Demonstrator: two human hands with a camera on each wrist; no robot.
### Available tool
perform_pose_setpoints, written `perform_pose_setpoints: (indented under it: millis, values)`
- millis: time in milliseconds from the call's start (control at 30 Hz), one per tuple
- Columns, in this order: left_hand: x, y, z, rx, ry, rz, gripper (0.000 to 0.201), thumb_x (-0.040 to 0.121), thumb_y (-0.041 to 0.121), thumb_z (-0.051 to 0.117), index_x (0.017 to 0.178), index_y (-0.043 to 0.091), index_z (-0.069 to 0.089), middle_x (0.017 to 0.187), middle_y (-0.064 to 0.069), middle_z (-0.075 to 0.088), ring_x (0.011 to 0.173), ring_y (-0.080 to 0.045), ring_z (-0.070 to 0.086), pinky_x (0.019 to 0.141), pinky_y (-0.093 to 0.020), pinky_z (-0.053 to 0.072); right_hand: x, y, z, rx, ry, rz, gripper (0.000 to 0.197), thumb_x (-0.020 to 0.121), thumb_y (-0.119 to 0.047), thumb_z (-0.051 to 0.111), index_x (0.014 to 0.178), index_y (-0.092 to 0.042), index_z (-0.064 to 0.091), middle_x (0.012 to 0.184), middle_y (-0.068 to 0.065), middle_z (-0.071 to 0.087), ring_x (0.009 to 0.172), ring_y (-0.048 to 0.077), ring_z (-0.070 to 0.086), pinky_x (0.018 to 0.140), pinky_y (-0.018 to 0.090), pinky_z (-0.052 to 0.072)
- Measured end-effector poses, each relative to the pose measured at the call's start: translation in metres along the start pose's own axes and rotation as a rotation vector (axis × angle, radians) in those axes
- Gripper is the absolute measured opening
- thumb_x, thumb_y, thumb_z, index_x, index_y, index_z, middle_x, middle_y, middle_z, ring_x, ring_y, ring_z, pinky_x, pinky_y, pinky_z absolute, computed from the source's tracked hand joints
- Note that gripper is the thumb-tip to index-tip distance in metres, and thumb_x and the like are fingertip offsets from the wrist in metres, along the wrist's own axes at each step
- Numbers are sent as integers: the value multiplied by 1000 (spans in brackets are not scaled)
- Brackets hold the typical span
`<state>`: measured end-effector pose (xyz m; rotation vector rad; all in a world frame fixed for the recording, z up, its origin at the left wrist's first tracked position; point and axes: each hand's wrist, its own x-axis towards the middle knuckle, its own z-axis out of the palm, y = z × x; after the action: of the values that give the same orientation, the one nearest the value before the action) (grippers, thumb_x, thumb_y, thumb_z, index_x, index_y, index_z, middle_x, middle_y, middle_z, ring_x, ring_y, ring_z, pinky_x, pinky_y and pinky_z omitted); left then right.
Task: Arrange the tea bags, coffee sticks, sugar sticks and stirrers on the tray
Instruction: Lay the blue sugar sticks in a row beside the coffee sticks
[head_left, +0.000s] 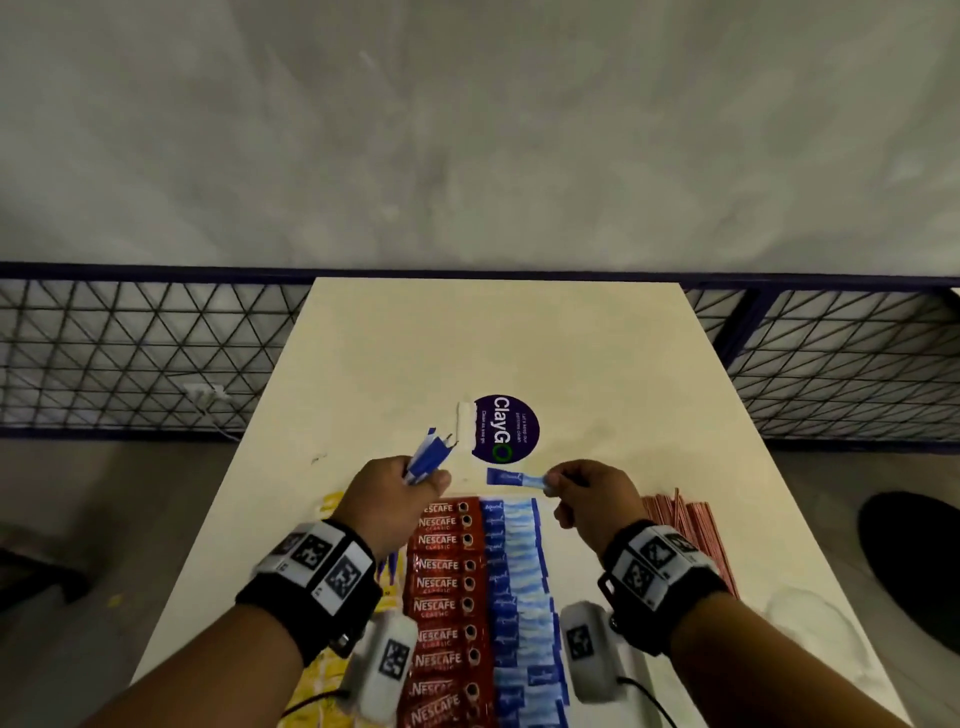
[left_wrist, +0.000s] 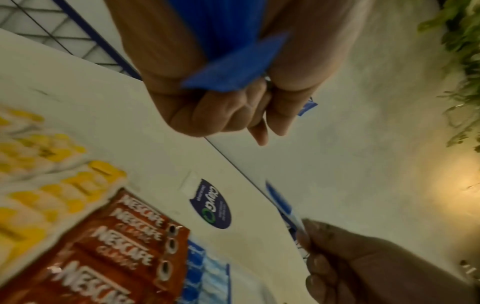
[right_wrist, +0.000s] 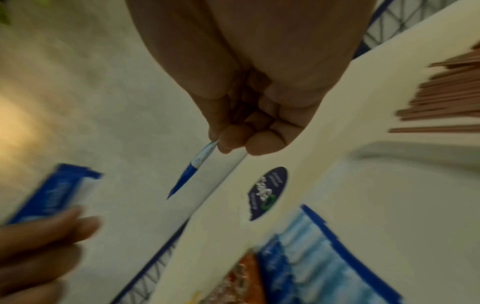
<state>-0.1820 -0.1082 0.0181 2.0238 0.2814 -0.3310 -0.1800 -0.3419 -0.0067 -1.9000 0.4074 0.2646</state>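
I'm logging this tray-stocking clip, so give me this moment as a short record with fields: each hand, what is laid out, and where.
left hand: grips a bunch of blue sugar sticks, held above the table
right hand: pinches one blue sugar stick by its pale end
red Nescafe coffee sticks: one column, stacked side by side
laid blue sugar sticks: column right of the coffee
yellow tea bags: left of the coffee
reddish-brown stirrers: pile at far right
round purple sticker: on cream table

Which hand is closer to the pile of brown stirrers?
Right. The right hand hovers just beside the stirrers; the left hand is across the rows of sticks, far from them.
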Motion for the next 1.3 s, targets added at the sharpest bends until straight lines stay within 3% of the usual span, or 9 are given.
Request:
perform_pose_setpoints:
  millis: [167,333,500,767,933,1033,1100,1200,1300]
  values:
    - [-5,-32,-16,60,28,-46,33,89,33,65,69,10,52,46,1,34,44,-21,29,55,-35,30,37,35,13,-120,-41,123,10,90,-20,64,82,-18,70,70,2,68,57,16,61,60,31,52]
    - [-7,-47,-24,79,30,-64,30,89,33,64,77,6,57,48,0,33,45,-22,29,54,-35,28,54,43,22,-314,-34,136,6,88,-29,65,83,-26,68,89,1,70,86,24,66,77,31,54]
    - [-8,-51,-26,54,25,-79,33,89,32,64,76,3,54,46,3,33,43,-20,29,51,-34,28,61,42,30,-376,-7,159,7,86,-30,67,80,-27,65,82,-1,66,71,18,58,57,20,41]
    - [-11,-51,-28,25,23,-72,34,89,31,64,82,-1,56,43,4,35,41,-17,30,50,-32,29,73,50,39,-441,38,192,22,75,-45,72,71,-27,60,82,-2,66,77,21,61,73,31,54]
    - [-13,-47,-27,-47,-8,-110,31,90,28,64,87,-2,56,45,2,34,40,-17,28,47,-29,28,66,38,34,-480,42,199,34,76,-47,73,81,-19,55,79,2,61,71,19,55,64,27,45]
    - [-16,-38,-25,-178,-127,-190,28,92,25,62,98,-3,56,51,-1,30,40,-15,25,43,-24,28,50,10,33,-430,56,-7,29,83,-47,66,82,-20,55,76,-3,59,72,16,55,62,23,41]
    - [-18,-31,-22,-273,-219,-212,30,93,23,60,99,-7,54,51,0,30,39,-13,28,41,-23,29,32,-21,35,-260,-95,-221,10,87,-36,65,88,-28,62,82,-12,62,76,8,58,63,14,41]
    - [-19,-19,-15,-392,-343,-212,20,94,21,57,82,4,53,53,-2,34,38,-12,31,41,-21,30,5,-59,38,-167,-476,-405,19,86,-28,68,98,-42,62,91,-15,67,74,3,62,68,14,49]
    - [-19,-7,-7,-472,-423,-209,27,94,19,55,69,11,50,55,-3,33,37,-13,32,40,-19,30,-6,-71,35,-237,-489,-503,23,83,-25,71,88,-45,61,85,-21,66,61,-3,58,60,14,47]
